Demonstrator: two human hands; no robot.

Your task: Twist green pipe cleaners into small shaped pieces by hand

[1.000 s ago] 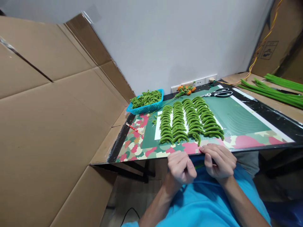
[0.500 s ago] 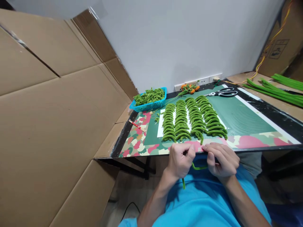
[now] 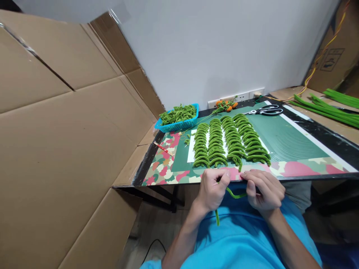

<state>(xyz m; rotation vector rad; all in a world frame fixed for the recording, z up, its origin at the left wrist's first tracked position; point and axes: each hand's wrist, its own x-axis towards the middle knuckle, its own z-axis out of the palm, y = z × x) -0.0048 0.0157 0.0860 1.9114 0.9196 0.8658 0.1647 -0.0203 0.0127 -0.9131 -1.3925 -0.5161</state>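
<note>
1. The left hand [image 3: 213, 188] is closed in a fist around a green chenille stem [image 3: 236, 196], just in front of the near edge of the worktop [image 3: 331, 140]; one end hangs below the fist.
2. The right hand [image 3: 265, 188], apart from the left, has its fingers curled over the stem's other side; the stretch between them sags. Whether the right fingertips touch the worktop's near edge, I cannot tell.
3. Beyond the hands, four columns of curved green chenille pieces [image 3: 231, 140] lie over a white sheet [image 3: 190, 151] on the green mat [image 3: 288, 138], reaching close to the near edge.
4. At the far left corner, a blue plastic basket [image 3: 179, 126] holds a heap of similar pieces.
5. Along the far edge lie orange flowers [image 3: 230, 107] and, right of them, black-handled scissors [image 3: 266, 110].
6. A red-and-white stick [image 3: 162, 148] lies by the left edge.
7. Long green stems [image 3: 331, 112] lie beyond the right edge, on cardboard [image 3: 347, 136].
</note>
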